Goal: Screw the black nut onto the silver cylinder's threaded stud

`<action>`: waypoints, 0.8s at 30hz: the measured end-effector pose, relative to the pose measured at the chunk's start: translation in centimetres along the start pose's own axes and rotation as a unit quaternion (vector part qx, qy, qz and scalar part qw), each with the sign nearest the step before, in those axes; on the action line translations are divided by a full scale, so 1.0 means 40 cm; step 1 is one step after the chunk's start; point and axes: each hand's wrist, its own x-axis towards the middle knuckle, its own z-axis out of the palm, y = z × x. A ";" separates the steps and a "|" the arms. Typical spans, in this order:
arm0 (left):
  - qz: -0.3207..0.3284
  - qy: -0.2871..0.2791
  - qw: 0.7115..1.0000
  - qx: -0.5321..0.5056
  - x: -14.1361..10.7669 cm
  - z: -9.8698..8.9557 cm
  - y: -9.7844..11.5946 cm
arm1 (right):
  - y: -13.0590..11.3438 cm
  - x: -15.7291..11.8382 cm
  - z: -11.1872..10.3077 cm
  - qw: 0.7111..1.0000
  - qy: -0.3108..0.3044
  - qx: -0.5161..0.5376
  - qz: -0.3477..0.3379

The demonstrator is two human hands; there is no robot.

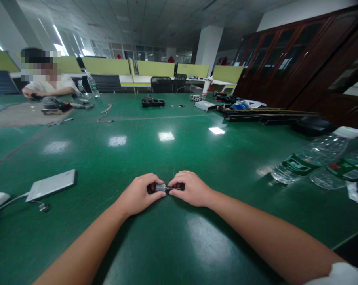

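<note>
Both of my hands meet over the green table (pixel 131 154), around a small grey-and-black cylindrical part (pixel 160 188). My left hand (pixel 140 194) pinches the thicker grey end between thumb and fingers. At the thinner black end, my right hand (pixel 192 189) closes with thumb and fingertips. The part lies roughly level, pointing left to right, close to the tabletop. My fingers cover some of it, so its exact kind cannot be made out.
Clear plastic bottles (pixel 299 163) lean at the right. A silver power bank (pixel 51 185) with a cable lies left. Farther back are a black tray-like part (pixel 153 103), a white box (pixel 205 105) and long dark strips (pixel 256 114). Another person (pixel 50 81) sits far left.
</note>
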 end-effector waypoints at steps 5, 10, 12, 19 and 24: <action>0.001 0.001 1.000 -0.001 -0.001 0.001 -0.003 | -0.002 -0.002 -0.005 1.000 -0.003 0.000 0.005; 0.001 -0.001 1.000 0.005 -0.001 0.002 -0.005 | -0.002 -0.003 -0.008 1.000 -0.003 -0.007 0.005; 0.001 -0.002 1.000 0.003 -0.001 0.002 -0.004 | -0.002 -0.003 -0.009 1.000 -0.002 -0.006 0.004; 0.004 -0.002 1.000 0.000 -0.002 0.003 -0.006 | -0.003 -0.006 -0.017 1.000 0.002 -0.004 0.006; 0.005 -0.003 1.000 -0.001 -0.001 0.000 -0.002 | -0.004 -0.006 -0.019 1.000 0.008 0.001 0.009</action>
